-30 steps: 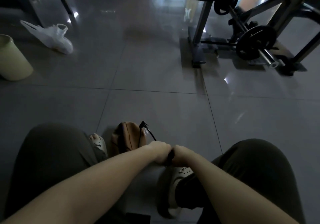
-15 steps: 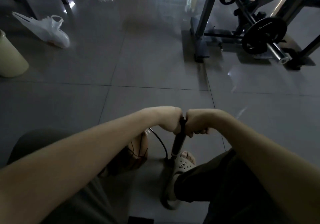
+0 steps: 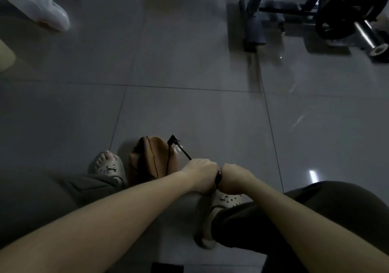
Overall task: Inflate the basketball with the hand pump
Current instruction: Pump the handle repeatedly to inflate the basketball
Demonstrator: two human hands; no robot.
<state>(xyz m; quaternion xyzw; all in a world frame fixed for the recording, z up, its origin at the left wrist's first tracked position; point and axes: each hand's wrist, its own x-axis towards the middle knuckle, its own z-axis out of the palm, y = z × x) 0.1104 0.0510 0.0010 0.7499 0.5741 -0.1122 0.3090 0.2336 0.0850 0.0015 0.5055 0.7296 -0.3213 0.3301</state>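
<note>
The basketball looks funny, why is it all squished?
The orange-brown basketball on the grey tiled floor sags flat and creased instead of round, so it lacks air. Both hands, left and right, grip the black pump handle.

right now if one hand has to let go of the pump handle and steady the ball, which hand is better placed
Left. The left hand is on the side of the basketball, right beside it. The right hand would have to cross over the pump handle.
</note>
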